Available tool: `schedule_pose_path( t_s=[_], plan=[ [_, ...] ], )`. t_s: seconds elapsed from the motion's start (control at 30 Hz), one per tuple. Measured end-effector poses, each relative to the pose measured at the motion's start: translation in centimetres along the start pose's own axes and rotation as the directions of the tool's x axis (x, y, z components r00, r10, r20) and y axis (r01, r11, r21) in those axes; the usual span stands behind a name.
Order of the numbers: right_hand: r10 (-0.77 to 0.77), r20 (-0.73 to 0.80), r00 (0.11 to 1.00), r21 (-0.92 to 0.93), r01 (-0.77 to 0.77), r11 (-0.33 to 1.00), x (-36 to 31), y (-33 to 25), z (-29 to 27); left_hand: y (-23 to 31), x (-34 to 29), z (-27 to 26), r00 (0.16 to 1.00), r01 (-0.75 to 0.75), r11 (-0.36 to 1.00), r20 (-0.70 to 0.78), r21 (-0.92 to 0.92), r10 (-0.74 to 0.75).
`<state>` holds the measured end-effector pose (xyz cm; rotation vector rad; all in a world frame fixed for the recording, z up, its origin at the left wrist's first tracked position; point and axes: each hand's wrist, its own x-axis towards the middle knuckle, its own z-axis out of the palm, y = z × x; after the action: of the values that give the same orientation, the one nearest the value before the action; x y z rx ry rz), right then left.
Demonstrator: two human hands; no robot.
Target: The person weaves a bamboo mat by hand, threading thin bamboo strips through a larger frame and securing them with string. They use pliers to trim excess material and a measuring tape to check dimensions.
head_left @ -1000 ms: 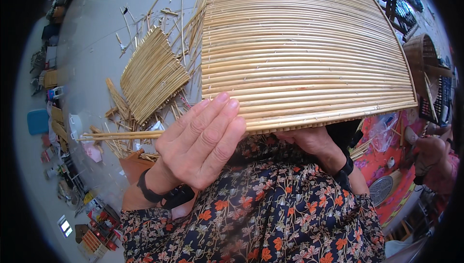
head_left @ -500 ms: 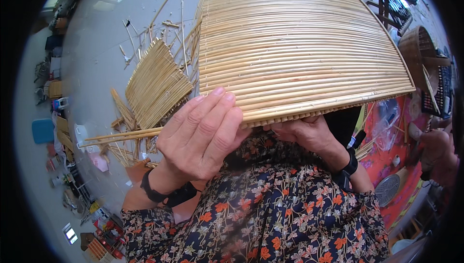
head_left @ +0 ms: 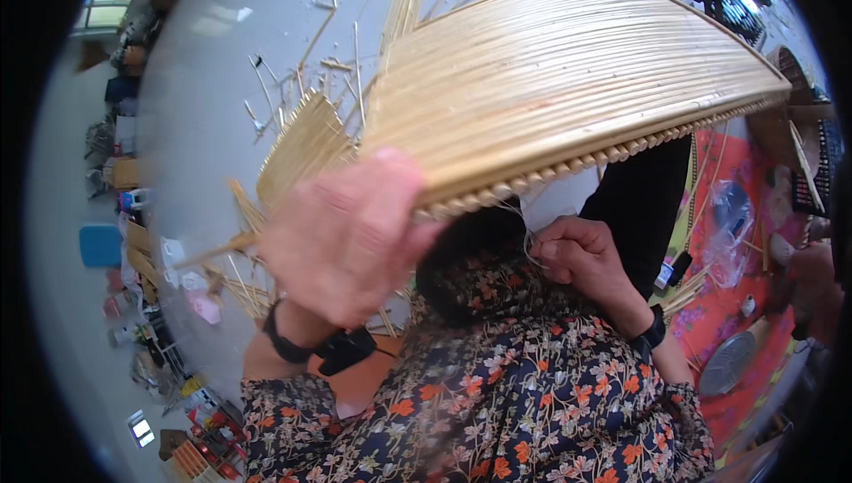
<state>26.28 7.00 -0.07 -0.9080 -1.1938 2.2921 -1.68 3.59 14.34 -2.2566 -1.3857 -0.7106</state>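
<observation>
A large panel of straw-coloured stalks (head_left: 568, 66), laid side by side with a thin bound rim, slants across the upper middle. Its near edge shows a row of small rounded ends. My left hand (head_left: 346, 225), blurred by motion, is closed round the panel's near left corner, and a stalk (head_left: 213, 250) sticks out to its left. Below the near edge, apart from the panel, my right hand (head_left: 586, 257) is closed in a pinch. Pale thin thread (head_left: 531, 243) loops from its fingertips up toward the panel's underside.
A smaller stalk panel (head_left: 306, 141) lies on the floor to the left, among scattered loose stalks (head_left: 404, 3). On the right are a red flowered cloth (head_left: 719, 332), a clear plastic bag (head_left: 732, 225) and a brown bucket (head_left: 792, 70). Part of another person (head_left: 812, 279) shows at the right rim.
My right hand has come down and away from the panel's near edge, with thread now showing at its fingers. The panel has tilted, its right end higher, showing more of the near edge.
</observation>
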Motion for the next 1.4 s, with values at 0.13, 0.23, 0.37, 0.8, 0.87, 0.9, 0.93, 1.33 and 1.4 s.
schedule_pose_path(
  t_s=[0.13,0.23,0.37,0.8,0.87,0.9,0.93,1.33,1.4],
  plan=[
    [-0.28,0.074,0.957,-0.046,0.284,0.958,0.4,-5.3,0.8,1.4,1.2,-0.2,0.999,0.032,0.999,0.016,0.033,-0.033],
    [-0.448,0.107,0.888,-0.141,0.459,0.877,1.0,-8.5,1.8,1.1,2.6,-0.5,0.999,0.013,0.999,0.03,0.03,-0.014],
    [-0.517,0.12,0.847,-0.183,0.531,0.827,2.1,-10.3,2.8,0.8,4.2,-1.1,0.992,0.055,0.998,0.109,0.032,-0.058],
    [-0.541,0.049,0.84,-0.134,0.542,0.83,3.5,-10.9,3.6,0.0,5.9,-1.1,0.977,0.178,0.984,0.118,-0.003,-0.176],
    [-0.539,0.05,0.841,-0.144,0.54,0.829,3.6,-11.0,3.6,0.1,6.0,-1.1,0.975,0.187,0.982,0.119,0.001,-0.186],
    [-0.535,0.054,0.843,-0.145,0.537,0.831,3.8,-11.0,3.6,0.1,6.0,-1.1,0.975,0.19,0.982,0.117,-0.004,-0.188],
    [-0.532,0.057,0.845,-0.146,0.534,0.833,3.9,-11.0,3.6,0.0,6.0,-1.1,0.975,0.193,0.981,0.115,-0.008,-0.191],
    [-0.529,0.071,0.845,-0.15,0.534,0.832,3.8,-10.9,3.5,0.3,5.6,-1.1,0.973,0.209,0.978,0.108,-0.013,-0.206],
    [-0.525,0.07,0.848,-0.146,0.53,0.835,3.8,-10.8,3.5,0.2,5.6,-1.1,0.975,0.201,0.979,0.103,-0.022,-0.198]
  ],
)
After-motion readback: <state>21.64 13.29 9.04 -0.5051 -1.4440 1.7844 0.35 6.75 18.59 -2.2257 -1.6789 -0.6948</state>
